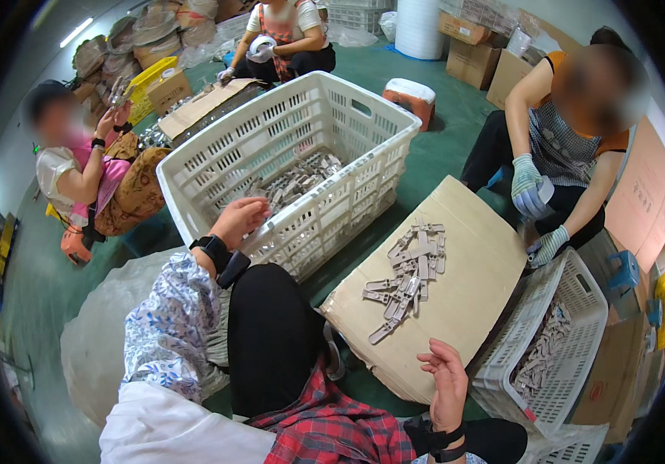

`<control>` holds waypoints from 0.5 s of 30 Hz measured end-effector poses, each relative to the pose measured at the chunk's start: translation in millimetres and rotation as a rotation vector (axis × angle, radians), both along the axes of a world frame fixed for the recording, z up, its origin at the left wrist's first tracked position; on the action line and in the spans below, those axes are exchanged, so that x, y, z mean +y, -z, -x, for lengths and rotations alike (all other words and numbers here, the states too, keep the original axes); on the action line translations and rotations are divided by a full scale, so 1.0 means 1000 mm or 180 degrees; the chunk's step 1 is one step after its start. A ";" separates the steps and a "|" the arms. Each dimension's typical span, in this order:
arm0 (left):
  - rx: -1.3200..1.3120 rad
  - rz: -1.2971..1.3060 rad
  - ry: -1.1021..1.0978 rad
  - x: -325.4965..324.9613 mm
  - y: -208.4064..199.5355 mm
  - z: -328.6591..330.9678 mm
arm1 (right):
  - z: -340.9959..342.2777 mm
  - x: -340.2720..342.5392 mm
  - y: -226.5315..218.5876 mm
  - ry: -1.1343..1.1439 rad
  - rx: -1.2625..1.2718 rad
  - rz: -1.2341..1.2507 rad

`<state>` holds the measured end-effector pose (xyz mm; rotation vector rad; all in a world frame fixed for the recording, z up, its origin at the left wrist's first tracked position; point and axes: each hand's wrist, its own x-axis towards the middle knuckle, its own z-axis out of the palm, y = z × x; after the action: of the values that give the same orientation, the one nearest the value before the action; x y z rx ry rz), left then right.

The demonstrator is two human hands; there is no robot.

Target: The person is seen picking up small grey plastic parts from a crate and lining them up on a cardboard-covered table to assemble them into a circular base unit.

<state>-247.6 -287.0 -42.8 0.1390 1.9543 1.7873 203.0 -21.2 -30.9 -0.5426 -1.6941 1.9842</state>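
Note:
My left hand (pixel 241 222) is at the near left rim of a large white plastic crate (pixel 301 240), with its fingers stretched out and nothing seen in them. Inside that crate lies a heap of grey metal pieces (pixel 301 179). My right hand (pixel 447 380) is raised by the near edge of a cardboard sheet (pixel 471 290), palm up, fingers loosely bent and apart, holding nothing visible. On the sheet is a loose pile of similar flat, long grey pieces (pixel 413 271) that look like metal clips or latches. Neither hand touches the pile.
A smaller white crate (pixel 583 340) with more grey pieces stands right of the cardboard. A gloved co-worker (pixel 572 131) sits at the right; two other people sit at the far left and back. A red-and-white stool (pixel 411 100), boxes (pixel 471 66) and a plastic-covered bundle (pixel 104 332) stand around.

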 end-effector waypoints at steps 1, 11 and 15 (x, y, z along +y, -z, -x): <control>-0.0072 0.0101 0.0369 0.013 -0.020 -0.014 | -0.001 0.000 -0.002 -0.0079 -0.0024 -0.0032; 0.2396 0.0889 0.4238 0.129 -0.080 -0.170 | -0.007 -0.007 0.004 -0.0349 -0.0169 -0.0143; 0.2136 0.0439 0.4410 0.188 -0.058 -0.211 | -0.013 -0.009 0.006 -0.0074 -0.0150 0.0007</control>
<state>-36.3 -99.3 15.3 1.7118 1.5254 0.6585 216.3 -30.3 -37.0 -0.5772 -1.7341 2.0045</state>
